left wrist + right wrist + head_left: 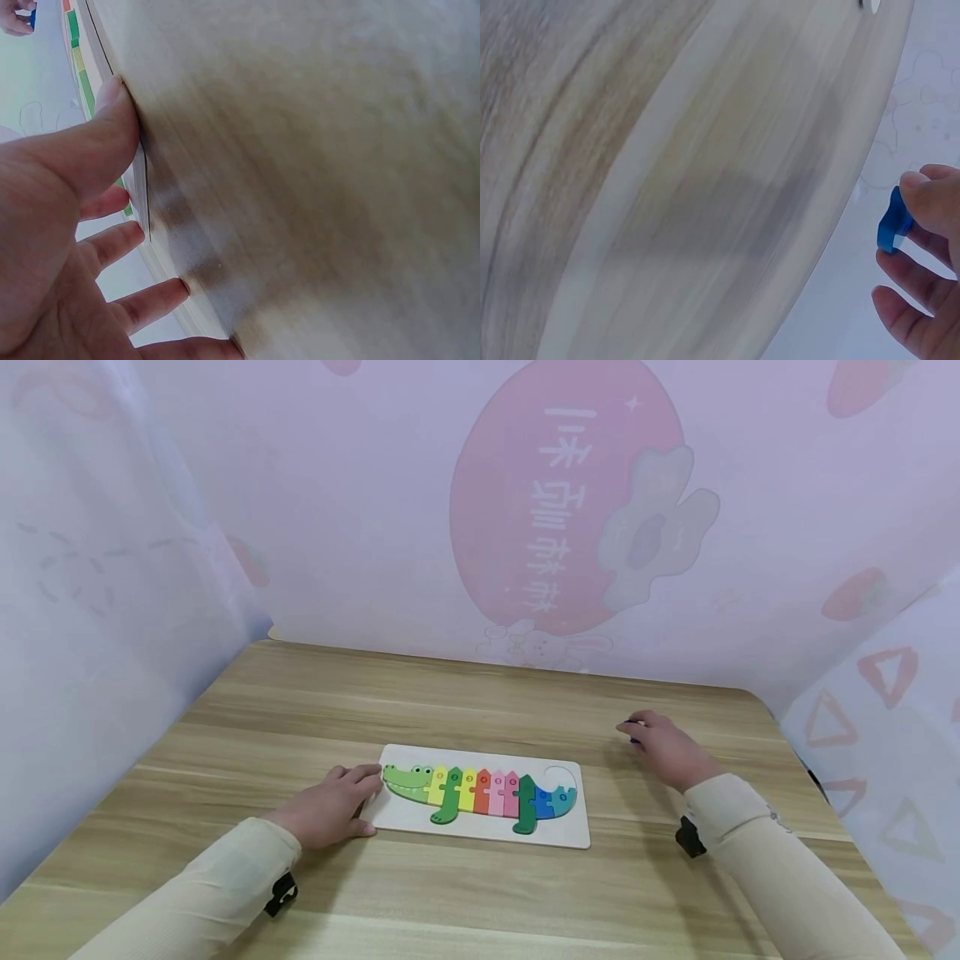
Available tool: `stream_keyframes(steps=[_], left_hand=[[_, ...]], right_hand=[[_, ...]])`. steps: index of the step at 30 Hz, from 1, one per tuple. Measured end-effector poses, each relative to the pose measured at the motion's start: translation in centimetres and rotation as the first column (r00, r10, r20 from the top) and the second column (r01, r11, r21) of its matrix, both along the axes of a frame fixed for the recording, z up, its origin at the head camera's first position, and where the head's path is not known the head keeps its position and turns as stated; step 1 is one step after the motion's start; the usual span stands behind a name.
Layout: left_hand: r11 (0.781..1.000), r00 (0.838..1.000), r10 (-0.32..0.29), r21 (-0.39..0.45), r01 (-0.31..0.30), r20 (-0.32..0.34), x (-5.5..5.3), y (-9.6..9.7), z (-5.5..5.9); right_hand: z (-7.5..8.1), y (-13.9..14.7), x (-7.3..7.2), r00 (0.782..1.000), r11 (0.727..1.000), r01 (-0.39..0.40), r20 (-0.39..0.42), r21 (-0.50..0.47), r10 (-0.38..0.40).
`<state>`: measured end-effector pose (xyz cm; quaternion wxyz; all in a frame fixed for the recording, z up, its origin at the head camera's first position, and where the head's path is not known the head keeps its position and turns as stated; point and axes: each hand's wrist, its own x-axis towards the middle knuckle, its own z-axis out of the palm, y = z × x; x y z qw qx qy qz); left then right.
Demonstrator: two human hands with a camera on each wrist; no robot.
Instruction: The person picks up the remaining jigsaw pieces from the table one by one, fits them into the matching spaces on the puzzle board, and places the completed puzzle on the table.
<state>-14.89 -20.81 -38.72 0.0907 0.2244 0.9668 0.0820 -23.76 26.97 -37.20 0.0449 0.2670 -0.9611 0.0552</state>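
A pale wooden puzzle board [480,837] lies flat on the table with a colourful crocodile puzzle [483,793] in it, its segments numbered. At the board's upper right, a curled outline shows bare wood beyond the blue tail segments. My left hand [330,806] rests at the board's left end, fingers spread; in the left wrist view the thumb [112,131] touches the board's edge. Off to the right of the board, my right hand [671,750] pinches a small, curved blue puzzle piece [892,223] between thumb and fingers, held above the table.
The wood-grain table [420,902] has rounded far corners. Behind it hangs a pink printed curtain [360,510], with pale cloth at both sides. A black wrist strap [282,893] sits at the left sleeve and another black strap [690,837] at the right.
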Motion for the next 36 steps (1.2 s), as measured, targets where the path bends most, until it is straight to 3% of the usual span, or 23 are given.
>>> stream_keyframes(steps=[17,36], left_hand=[[1.0,1.0,0.011,-0.001,-0.011,0.01,0.0,0.1,0.0],[1.0,1.0,0.011,-0.006,-0.01,0.008,0.0,-0.1,-0.2]], right_hand=[[0.0,-1.5,0.7,0.996,0.998,-0.06,-0.07,-0.016,0.059],[0.2,-2.6,1.2,0.998,0.997,-0.061,0.005,-0.036,0.061]])
